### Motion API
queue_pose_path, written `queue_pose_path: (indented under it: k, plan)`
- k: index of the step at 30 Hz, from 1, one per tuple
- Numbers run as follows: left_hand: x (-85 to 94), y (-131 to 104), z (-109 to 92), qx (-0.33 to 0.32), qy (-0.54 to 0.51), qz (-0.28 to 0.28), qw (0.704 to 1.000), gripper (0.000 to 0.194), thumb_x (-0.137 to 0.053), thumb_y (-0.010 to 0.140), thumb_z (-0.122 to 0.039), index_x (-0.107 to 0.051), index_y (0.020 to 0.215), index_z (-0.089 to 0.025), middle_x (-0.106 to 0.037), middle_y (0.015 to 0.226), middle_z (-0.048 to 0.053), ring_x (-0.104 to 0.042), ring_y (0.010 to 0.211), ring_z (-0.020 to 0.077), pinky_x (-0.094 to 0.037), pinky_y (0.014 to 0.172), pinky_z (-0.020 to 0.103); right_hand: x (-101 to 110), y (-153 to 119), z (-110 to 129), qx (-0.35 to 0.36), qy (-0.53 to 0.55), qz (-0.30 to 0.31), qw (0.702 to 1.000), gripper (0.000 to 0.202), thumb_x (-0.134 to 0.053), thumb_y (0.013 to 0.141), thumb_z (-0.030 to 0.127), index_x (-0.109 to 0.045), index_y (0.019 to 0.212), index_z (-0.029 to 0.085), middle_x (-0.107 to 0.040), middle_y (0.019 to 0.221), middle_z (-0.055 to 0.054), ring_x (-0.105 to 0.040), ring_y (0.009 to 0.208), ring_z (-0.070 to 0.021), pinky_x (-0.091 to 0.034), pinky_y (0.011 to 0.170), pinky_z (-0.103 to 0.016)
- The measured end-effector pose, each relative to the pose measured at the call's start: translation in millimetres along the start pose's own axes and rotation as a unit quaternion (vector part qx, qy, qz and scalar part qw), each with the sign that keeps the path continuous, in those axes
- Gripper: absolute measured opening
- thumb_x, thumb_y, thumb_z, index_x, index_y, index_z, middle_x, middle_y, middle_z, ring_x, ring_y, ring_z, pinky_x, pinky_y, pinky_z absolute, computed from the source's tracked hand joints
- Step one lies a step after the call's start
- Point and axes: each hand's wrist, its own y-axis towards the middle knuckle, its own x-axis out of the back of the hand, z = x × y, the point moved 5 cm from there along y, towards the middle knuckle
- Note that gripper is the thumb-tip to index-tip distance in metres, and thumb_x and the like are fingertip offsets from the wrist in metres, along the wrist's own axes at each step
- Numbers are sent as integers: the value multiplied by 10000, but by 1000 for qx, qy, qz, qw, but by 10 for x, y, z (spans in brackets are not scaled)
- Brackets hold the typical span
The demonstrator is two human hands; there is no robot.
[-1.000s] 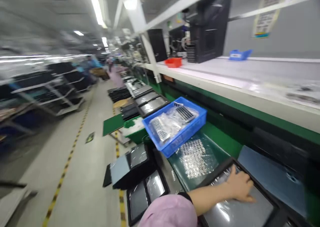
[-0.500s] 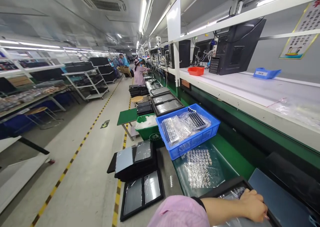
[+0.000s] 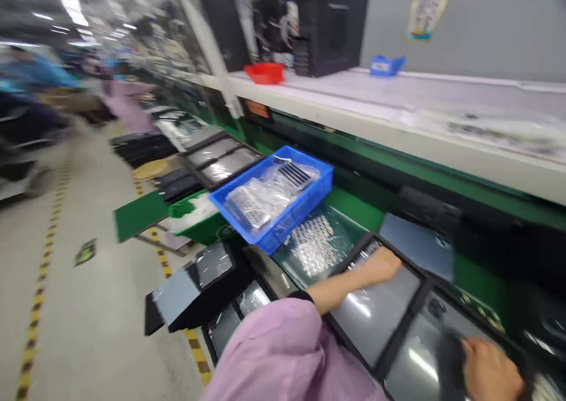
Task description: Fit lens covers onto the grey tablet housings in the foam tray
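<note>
The green bench is carrying a blue basket, a small-parts sheet and a black two-part tray.

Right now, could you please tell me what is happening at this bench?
A person's left hand is over one section of a black tray holding shiny grey panels; the right hand is at the other, by a dark item too blurred to name. A blue bin of bagged parts sits beyond.

The right fingers have come into view at a blurred dark object; more black tray shows between them and the left fingers.
</note>
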Motion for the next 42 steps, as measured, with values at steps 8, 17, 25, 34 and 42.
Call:
queue_pose_path:
  k: [8, 17, 25, 34, 42]
  plan:
    - [-30, -454, -607, -187, -165, 134, 959, 543, -489, 730, -57, -472, 1263, -155, -534, 1329, 109, -463, 1241, 214, -364, 1043, 375, 756, -638, 1548, 101, -53, 38, 993, 243, -351, 931, 107, -481, 744, 193, -520, 663, -18, -438, 648, -180, -349, 685, -334]
    - [-334, -1077, -1225, 2, -509, 325, 797, 284, -482, 842, -321, -673, 998, -179, -703, 1094, 42, -618, 1058, 248, -365, 1026, 376, 1475, -507, 1329, 30, -38, -20, 999, 207, -421, 929, 117, -575, 799, 167, -585, 743, -43, -435, 707, -164, -316, 671, -303]
    - [-710, -853, -1195, 208, -580, 301, 728, 332, -376, 890, -478, -510, 920, -175, -697, 698, 38, -693, 714, 195, -526, 676, 306, 803, 36, 745, -27, -249, -29, 968, 301, -479, 855, 84, -622, 1104, 174, -624, 1074, -83, -430, 849, -221, -344, 771, -352]
    - [-773, -889, -1128, 320, -601, 258, 685, 307, -400, 888, -491, -432, 812, -195, -567, 603, -38, -642, 529, 120, -469, 490, 196, 692, -488, 199, -221, -111, -96, 964, 308, -448, 899, 288, -613, 1121, 152, -584, 1170, -139, -482, 1038, -271, -348, 891, -416]
    - [-649, -924, -1147, 285, -606, 209, 712, 251, -395, 899, -450, -441, 845, -209, -586, 627, -47, -609, 496, 96, -473, 488, 193, 541, -1110, -207, -445, 115, -23, 888, 508, -360, 854, 544, -650, 939, 137, -692, 849, -108, -625, 778, -218, -463, 729, -318]
